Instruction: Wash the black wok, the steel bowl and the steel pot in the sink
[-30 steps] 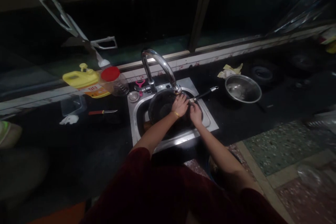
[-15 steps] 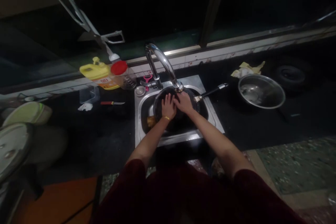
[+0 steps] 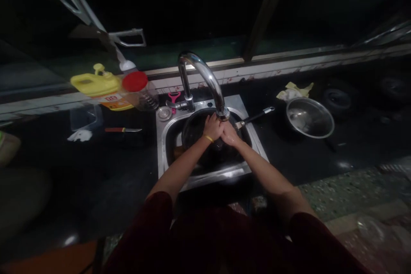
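Note:
Both my hands meet under the spout of the curved chrome tap (image 3: 205, 78), above a black frying pan (image 3: 194, 130) lying in the steel sink (image 3: 208, 176). My left hand (image 3: 212, 127), with a yellow band at the wrist, lies with its fingers stretched over my right hand (image 3: 230, 135). The right hand's fingers are hidden under the left. The two hands touch each other, and I see nothing held between them. The pan's handle (image 3: 255, 116) sticks out to the right over the sink's rim.
On the dark counter left of the sink lie a red-handled knife (image 3: 122, 129), a yellow jug (image 3: 96, 86), a red-lidded jar (image 3: 138, 87) and a pink peeler (image 3: 173, 97). To the right stand a steel bowl (image 3: 310, 117) and a yellow cloth (image 3: 293, 90).
My hands have come up from the pan and closed together right under the spout. The view has shifted a little.

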`<state>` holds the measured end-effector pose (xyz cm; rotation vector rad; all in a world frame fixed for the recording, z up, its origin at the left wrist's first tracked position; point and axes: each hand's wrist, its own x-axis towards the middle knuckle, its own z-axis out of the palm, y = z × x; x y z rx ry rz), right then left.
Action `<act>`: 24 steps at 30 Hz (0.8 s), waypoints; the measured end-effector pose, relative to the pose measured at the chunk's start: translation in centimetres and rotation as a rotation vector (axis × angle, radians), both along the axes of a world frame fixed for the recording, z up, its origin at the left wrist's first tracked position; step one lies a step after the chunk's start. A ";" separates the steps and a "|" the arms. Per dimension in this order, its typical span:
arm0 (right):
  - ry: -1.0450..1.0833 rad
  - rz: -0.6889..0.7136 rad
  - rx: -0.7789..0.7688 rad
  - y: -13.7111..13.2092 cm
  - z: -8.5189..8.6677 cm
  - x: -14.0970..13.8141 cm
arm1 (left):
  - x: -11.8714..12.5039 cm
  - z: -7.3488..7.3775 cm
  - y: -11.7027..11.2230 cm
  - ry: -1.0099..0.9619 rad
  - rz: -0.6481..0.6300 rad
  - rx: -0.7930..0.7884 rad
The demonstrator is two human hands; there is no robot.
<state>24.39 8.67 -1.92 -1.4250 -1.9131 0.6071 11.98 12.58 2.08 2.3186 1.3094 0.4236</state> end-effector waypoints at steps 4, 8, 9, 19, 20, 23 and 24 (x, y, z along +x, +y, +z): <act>0.046 -0.180 -0.073 -2.4 -0.8 1.0 | 0.1 -0.4 2.2 0.036 0.013 -0.012; 0.069 -0.403 -0.118 -5.4 -2.9 0.9 | 1.8 -0.9 1.4 -0.009 0.055 0.040; 0.079 -0.436 -0.117 -6.0 -3.5 0.6 | 2.5 -1.0 0.6 -0.017 0.009 0.050; 0.205 -0.693 -0.219 -7.5 -4.7 -1.7 | 0.7 -0.3 3.5 0.078 -0.068 -0.005; 0.204 -0.709 -0.254 -7.3 -4.8 -1.9 | -0.4 0.0 5.0 0.110 0.026 -0.017; 0.239 -0.692 -0.349 -6.4 -5.1 -2.4 | -2.7 0.6 7.6 0.188 0.242 -0.026; 0.254 -0.672 -0.357 -6.1 -5.2 -2.6 | -2.8 0.7 7.5 0.199 0.255 -0.034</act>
